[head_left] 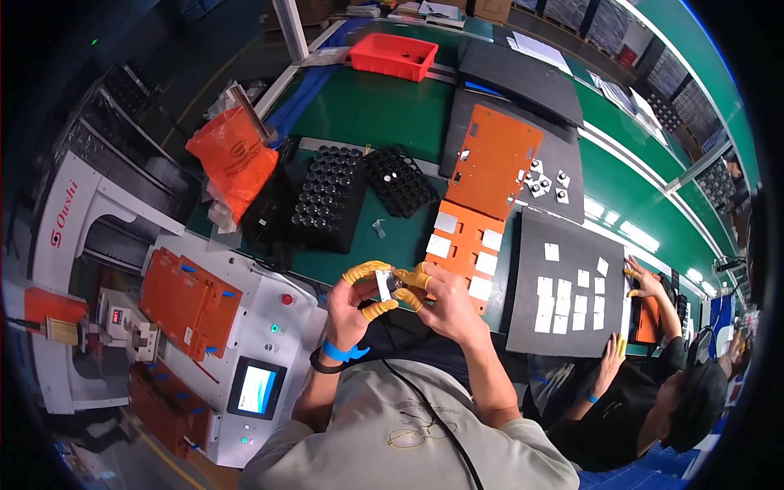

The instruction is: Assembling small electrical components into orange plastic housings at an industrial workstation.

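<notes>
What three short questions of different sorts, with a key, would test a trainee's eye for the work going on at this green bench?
1. True or false: both hands, the left hand and the right hand, wear yellow covers on their fingertips.
2. What do the fingers hold between them: A) a red bin, B) a small white piece, C) an orange bag?
3. Fill in: the wristband on the left wrist is ____.

Key
1. True.
2. B. The red bin sits at the far end of the bench, and the orange bag lies off to the left.
3. Blue.
</notes>
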### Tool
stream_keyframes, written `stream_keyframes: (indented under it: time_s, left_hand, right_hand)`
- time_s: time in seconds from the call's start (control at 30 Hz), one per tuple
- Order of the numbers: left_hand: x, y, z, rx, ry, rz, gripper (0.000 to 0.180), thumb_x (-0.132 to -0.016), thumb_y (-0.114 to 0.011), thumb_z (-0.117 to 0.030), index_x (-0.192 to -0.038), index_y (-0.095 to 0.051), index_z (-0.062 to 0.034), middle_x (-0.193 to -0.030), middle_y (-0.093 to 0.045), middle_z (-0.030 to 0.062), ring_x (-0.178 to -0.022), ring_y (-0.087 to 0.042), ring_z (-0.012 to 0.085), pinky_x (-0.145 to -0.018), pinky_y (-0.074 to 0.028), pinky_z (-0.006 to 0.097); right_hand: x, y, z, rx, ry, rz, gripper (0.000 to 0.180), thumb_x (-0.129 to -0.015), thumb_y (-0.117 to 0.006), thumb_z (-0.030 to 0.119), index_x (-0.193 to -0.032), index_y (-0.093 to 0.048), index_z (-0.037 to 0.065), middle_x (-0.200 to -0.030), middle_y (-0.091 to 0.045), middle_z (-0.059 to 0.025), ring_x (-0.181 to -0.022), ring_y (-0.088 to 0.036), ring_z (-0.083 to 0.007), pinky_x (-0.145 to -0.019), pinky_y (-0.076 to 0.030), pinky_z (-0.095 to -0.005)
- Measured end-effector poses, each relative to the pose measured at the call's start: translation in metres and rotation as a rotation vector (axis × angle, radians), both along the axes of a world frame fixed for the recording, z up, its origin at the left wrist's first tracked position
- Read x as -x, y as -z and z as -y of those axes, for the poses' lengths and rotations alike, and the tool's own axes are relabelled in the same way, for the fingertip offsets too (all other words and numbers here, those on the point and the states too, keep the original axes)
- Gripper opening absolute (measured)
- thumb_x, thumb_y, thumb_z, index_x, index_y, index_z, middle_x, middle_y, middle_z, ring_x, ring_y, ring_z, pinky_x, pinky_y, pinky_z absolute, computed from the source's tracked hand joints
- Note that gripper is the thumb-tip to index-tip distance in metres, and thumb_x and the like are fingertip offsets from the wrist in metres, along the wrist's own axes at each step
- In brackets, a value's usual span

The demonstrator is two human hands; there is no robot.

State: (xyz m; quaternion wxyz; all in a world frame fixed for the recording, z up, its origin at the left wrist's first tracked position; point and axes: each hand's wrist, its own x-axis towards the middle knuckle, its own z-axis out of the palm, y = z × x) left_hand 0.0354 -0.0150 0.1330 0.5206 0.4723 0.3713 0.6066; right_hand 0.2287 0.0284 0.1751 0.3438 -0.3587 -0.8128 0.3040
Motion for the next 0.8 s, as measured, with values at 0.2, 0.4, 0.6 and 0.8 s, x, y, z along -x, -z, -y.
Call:
stream_keyframes:
  time_s: [0.2,0.4,0.6,0.8]
  left_hand:
    - [-0.021,0.033,-0.016,0.207,-0.068,0.072,0.049,-0.082,-0.077,0.004,-0.126,-0.056,0.001,-0.118,-0.064,0.0096,-0.105,-0.067,0.0194,-0.091,-0.056,0.031]
    - [-0.05,0.059,-0.026,0.25,0.013,0.189,0.039,-0.093,-0.067,-0.002,-0.131,-0.057,0.0008,-0.121,-0.064,0.0095,-0.111,-0.064,0.0158,-0.095,-0.053,0.031]
    - [-0.065,0.094,-0.014,0.642,0.047,0.366,0.024,-0.103,-0.058,-0.024,-0.118,-0.065,-0.0064,-0.106,-0.066,0.0011,-0.093,-0.063,0.0104,-0.08,-0.054,0.028]
    - [-0.059,0.095,-0.038,0.258,-0.139,-0.3,0.021,-0.096,-0.068,-0.02,-0.094,-0.07,0.0008,-0.078,-0.066,0.0034,-0.067,-0.057,0.0104,-0.059,-0.045,0.028]
  right_hand:
    - [0.0,0.007,0.004,-0.025,0.132,0.19,0.03,-0.074,-0.08,0.019,-0.084,-0.062,-0.003,-0.08,-0.054,-0.0121,-0.074,-0.062,-0.0348,-0.063,-0.051,-0.0445]
    - [0.0,0.071,-0.001,-0.109,0.515,0.099,0.021,-0.079,-0.076,0.015,-0.088,-0.07,-0.002,-0.078,-0.055,-0.0125,-0.071,-0.061,-0.0339,-0.061,-0.05,-0.0433]
    - [-0.001,0.096,0.025,0.08,0.592,-0.184,0.02,-0.082,-0.072,0.012,-0.096,-0.073,-0.002,-0.085,-0.053,-0.0153,-0.08,-0.054,-0.0304,-0.07,-0.044,-0.0387]
    - [-0.018,0.115,0.036,-0.019,0.508,0.111,0.03,-0.086,-0.07,0.013,-0.112,-0.068,-0.002,-0.09,-0.052,-0.0159,-0.083,-0.053,-0.0341,-0.072,-0.043,-0.0439]
